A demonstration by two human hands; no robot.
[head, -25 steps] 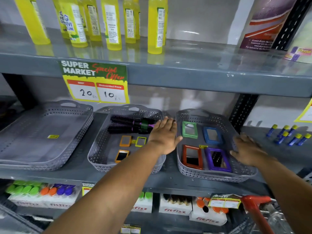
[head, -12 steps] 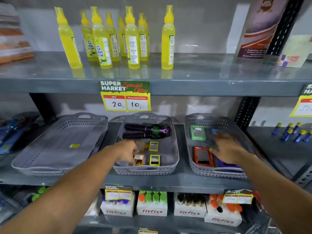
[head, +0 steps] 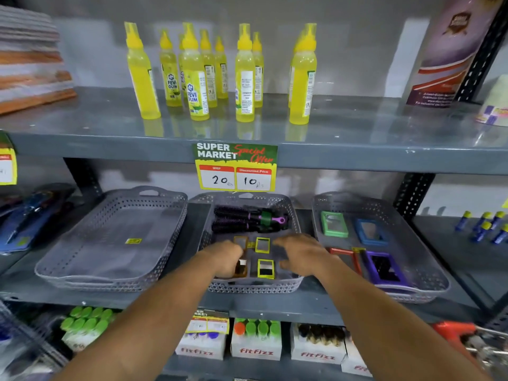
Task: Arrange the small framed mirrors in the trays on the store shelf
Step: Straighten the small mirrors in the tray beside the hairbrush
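Head view takes in a grey metal shelf (head: 176, 298) carrying three perforated grey trays. An empty left tray (head: 110, 243) sits at the shelf's left end, the middle tray (head: 253, 287) at its centre and the right tray (head: 428, 270) toward its right end. Round hairbrushes (head: 247, 220) lie across the back of the middle tray. Four larger framed mirrors rest in the right tray: green mirror (head: 334, 224) and blue mirror (head: 371, 232) at the back, red mirror (head: 346, 257) and purple mirror (head: 384, 268) at the front. Both hands reach into the middle tray. The left hand (head: 222, 259) curls over the small orange mirrors (head: 240, 268); whether it grips one I cannot tell. The right hand (head: 299, 254) hovers with fingers loosely spread beside two small yellow mirrors (head: 265, 268).
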